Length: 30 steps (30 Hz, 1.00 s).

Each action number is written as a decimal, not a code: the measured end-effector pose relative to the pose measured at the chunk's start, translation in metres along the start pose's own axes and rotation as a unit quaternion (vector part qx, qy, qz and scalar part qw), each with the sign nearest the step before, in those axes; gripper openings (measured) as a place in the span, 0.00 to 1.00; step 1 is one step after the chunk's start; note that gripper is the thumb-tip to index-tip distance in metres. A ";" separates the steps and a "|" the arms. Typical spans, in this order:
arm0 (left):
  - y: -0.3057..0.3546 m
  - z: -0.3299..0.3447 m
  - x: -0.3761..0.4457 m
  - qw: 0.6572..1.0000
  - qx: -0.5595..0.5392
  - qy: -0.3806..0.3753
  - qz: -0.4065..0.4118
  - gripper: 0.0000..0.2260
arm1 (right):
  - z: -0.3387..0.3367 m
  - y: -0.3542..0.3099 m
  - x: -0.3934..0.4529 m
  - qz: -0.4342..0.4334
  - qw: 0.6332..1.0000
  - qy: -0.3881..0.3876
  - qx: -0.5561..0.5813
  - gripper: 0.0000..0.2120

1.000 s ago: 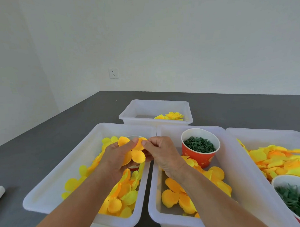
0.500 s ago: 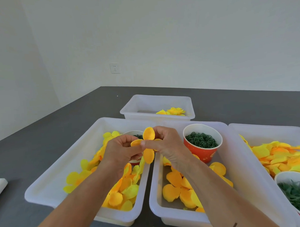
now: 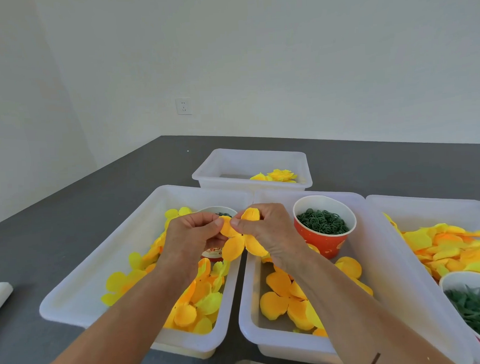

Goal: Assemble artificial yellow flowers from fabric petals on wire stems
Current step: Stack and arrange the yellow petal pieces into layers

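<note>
left hand (image 3: 193, 235): fingers curled in tight, thumb and fingertips pinching the left edge of the orange-yellow petal piece (image 3: 242, 243), so basically no gap there
right hand (image 3: 265, 230): same deal, fingers curled, thumb tip pressing the petal piece near its little centre hole, one petal folded up over the knuckles
petal piece: held up in the air between both hands, right above where the two near bins meet; two lobes hang down, tiny dark hole in the middle
left bin (image 3: 82, 282): white plastic, on the dark grey worktop (image 3: 57, 215), loose yellow and orange petals (image 3: 194, 300) piled toward its right side, plus a paper cup (image 3: 212, 253) mostly hidden behind the left hand
middle bin (image 3: 249, 317): more orange petals on the bottom, and a red paper cup (image 3: 323, 233) at the far end full of small dark green rings (image 3: 322, 221)
right bin (image 3: 424, 202): heap of yellow-orange petals, another cup (image 3: 460, 277) with green leafy bits at the near right edge
far bin (image 3: 224, 166): sits behind the others, a couple of finished yellow flowers (image 3: 278, 175) inside
near left edge: something white on the worktop, can't tell what
</note>
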<state>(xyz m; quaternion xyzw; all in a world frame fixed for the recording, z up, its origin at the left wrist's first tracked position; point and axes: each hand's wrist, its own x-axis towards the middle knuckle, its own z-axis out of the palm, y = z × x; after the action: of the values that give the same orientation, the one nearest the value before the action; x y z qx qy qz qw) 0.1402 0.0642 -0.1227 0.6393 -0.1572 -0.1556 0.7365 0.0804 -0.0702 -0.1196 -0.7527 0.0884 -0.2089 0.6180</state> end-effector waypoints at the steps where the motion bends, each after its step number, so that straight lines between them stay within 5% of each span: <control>1: 0.000 -0.001 0.001 1.000 0.002 -0.001 -0.006 0.05 | 0.000 0.000 0.000 0.018 1.000 -0.002 0.017 0.09; 6: 0.000 -0.004 0.003 1.000 -0.010 -0.007 -0.014 0.05 | 0.000 0.000 -0.002 0.049 0.997 -0.011 0.066 0.09; 12: -0.004 0.006 -0.004 0.966 0.191 0.052 0.169 0.10 | 0.004 -0.002 -0.004 -0.089 0.987 0.030 -0.130 0.02; 21: 0.000 -0.002 0.003 0.999 0.002 -0.024 -0.026 0.07 | 0.006 0.000 -0.003 -0.046 0.995 0.011 -0.084 0.03; 26: 0.001 0.000 0.003 0.997 -0.047 -0.039 -0.051 0.06 | 0.008 -0.002 -0.003 0.024 0.999 0.031 0.009 0.08; 30: -0.006 0.010 0.000 0.997 0.072 0.027 0.026 0.10 | 0.014 -0.001 -0.001 -0.056 0.985 0.100 -0.131 0.04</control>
<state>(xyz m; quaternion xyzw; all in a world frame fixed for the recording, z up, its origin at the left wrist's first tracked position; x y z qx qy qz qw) 0.1358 0.0547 -0.1270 0.6905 -0.1647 -0.1079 0.6960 0.0856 -0.0574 -0.1211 -0.8062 0.1339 -0.3043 0.4894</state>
